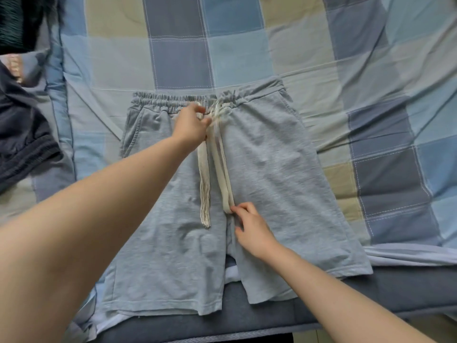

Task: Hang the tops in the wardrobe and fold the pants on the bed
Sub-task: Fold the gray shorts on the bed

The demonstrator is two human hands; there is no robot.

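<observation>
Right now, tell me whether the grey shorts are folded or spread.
Spread: the grey shorts lie flat on the bed, both legs apart, waistband showing.

The shorts [259,169] lie flat on the bed [247,45], waistband away from the person, leg openings at the near edge. The drawstring [217,154] runs down their middle. The left hand [191,126] rests near the waistband; the right hand [252,229] touches the drawstring's lower end. A heap of other clothes [22,134] lies at the far left.
</observation>
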